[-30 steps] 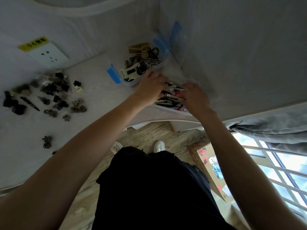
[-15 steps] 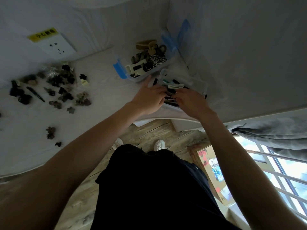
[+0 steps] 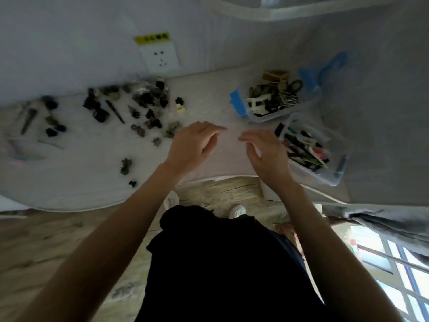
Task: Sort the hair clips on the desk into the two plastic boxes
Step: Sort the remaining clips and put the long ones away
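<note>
Two clear plastic boxes stand at the right of the white desk [image 3: 69, 182]. The far box [image 3: 311, 108], with blue latches, holds claw-type hair clips. The near box [image 3: 334, 173] holds long flat clips. Several dark loose hair clips [image 3: 148, 105] lie scattered over the desk's left and middle. My left hand [image 3: 192, 145] and my right hand [image 3: 264, 152] hover over the bare desk between the pile and the boxes. Their fingers are relaxed and slightly bent, and neither holds anything. My right hand is just left of the near box.
A white wall socket [image 3: 160, 54] with a yellow label sits on the wall behind the clips. The desk's front edge runs just below my wrists, with wooden floor [image 3: 220, 191] beneath. A grey curtain [image 3: 383, 224] and a window are at the lower right.
Both hands have pulled back out of the near box and moved left over the desk, empty. The camera view has swung left, showing more of the loose clips.
</note>
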`<state>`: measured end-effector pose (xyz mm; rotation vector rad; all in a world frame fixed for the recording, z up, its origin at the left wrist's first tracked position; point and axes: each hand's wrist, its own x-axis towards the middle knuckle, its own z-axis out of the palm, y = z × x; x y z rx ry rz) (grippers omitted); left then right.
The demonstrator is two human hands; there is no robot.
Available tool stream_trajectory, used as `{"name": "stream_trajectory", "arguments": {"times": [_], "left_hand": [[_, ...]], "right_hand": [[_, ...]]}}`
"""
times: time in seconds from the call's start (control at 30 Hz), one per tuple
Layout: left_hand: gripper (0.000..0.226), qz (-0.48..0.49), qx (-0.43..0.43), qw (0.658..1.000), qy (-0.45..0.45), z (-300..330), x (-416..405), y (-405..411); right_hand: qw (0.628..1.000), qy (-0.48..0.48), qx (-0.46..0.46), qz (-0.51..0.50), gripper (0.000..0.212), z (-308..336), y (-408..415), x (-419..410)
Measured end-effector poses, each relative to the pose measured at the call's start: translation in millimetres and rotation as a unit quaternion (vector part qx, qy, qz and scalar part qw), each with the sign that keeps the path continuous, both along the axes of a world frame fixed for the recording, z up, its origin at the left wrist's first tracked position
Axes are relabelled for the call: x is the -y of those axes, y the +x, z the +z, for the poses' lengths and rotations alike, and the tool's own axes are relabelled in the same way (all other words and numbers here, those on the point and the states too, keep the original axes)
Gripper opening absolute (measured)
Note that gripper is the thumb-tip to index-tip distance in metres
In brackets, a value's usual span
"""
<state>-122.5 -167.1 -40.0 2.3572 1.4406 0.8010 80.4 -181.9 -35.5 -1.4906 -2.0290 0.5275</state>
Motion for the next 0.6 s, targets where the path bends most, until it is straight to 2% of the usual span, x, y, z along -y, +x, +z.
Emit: {"name": "stream_trajectory", "arguments": {"times": [0.1,0.2,0.27,0.43,0.6], "left_hand": [[0.024,0.162,0.004,0.986,-0.048,-11.1,17.4,-77.6],[0.028,0.286,0.008,0.948,-0.141,-22.7,36.4,-150.9],[0.029,0.345,0.019,0.923,-0.168,-28.7,48.6,-198.6],[0.038,0.426,0.024,0.888,-0.172,-45.4,72.0,-285.5],[0.057,0.467,-0.045,0.862,-0.191,-54.4,80.2,-354.8]], "right_hand": [[0.995,-0.045,0.026,0.086,0.024,-8.8,-65.7,-8.2],[0.981,-0.106,0.065,0.15,0.029,-21.9,-128.8,-24.4],[0.974,-0.115,0.082,0.178,0.032,-29.4,-174.9,-36.9],[0.967,-0.12,0.113,0.194,0.032,-44.0,-276.1,-68.1],[0.955,-0.14,0.212,0.151,0.039,-60.1,-335.1,-95.1]]}}
